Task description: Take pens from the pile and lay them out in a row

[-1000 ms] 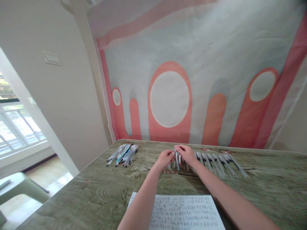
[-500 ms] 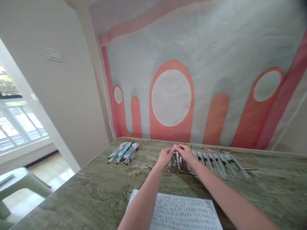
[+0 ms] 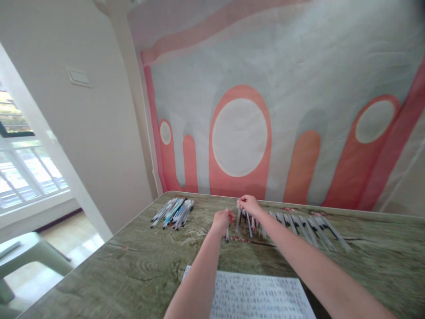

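Observation:
My left hand (image 3: 223, 221) is closed around a slim pen (image 3: 227, 231), which points down with its dark end lowest. Beside it, at the far end of a row of pens (image 3: 307, 228), my right hand (image 3: 249, 205) has its fingers pinched together. Their tips are at the top of a clear pen (image 3: 237, 223) in the row; whether they grip it or something small is too small to tell. A blue-grey pen (image 3: 249, 226) lies below the right hand. Part of the row is hidden by my right forearm.
A loose pile of pens (image 3: 174, 213) lies at the left of the wood-grain table (image 3: 133, 266). A sheet covered in handwriting (image 3: 259, 294) is near me, under my forearms. A patterned wall covering (image 3: 292, 79) rises behind the table, and a pale stool (image 3: 33, 252) stands at left.
My hands were together over the row and are now apart. The left has moved left and slightly nearer with a pen; the right stays by the row's left end. The view has shifted slightly.

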Demonstrator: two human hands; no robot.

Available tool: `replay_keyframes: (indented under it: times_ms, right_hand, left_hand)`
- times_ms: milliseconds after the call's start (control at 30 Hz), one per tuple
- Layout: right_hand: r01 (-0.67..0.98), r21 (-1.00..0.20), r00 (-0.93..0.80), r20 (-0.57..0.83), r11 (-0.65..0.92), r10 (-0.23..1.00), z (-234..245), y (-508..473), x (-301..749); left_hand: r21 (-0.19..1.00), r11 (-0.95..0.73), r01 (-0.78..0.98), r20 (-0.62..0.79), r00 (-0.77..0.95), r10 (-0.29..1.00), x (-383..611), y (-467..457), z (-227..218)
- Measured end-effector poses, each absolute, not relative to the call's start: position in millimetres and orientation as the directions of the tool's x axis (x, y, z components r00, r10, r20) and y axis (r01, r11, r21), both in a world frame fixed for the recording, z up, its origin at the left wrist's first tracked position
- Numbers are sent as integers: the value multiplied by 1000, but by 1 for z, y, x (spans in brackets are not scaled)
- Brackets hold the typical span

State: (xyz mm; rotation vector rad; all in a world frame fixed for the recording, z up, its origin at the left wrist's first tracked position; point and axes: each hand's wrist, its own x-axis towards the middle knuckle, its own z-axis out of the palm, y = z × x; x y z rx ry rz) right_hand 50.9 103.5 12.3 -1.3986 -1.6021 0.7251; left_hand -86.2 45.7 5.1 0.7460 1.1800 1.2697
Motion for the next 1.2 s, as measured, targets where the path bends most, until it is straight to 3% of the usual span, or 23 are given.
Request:
replay_keyframes:
  times_ms: [333, 600, 900, 1200]
  right_hand:
    - [753, -635, -27, 231, 172, 972, 7, 115, 30]
    - [778, -606, -5, 259, 167, 966, 4, 109, 40]
    - [609, -741, -65, 307, 282, 949, 20, 100, 41]
    - [315, -901, -151, 263, 298, 953, 28, 54, 51]
  left_hand:
    - [867, 172, -467, -243, -96, 965, -90, 44, 7]
    - [851, 170, -496, -234, -70, 970, -92, 44, 6]
    - [856, 140, -497, -169, -14, 985, -94, 44, 2]
    - [927, 160, -341, -111, 157, 981, -93, 32, 9]
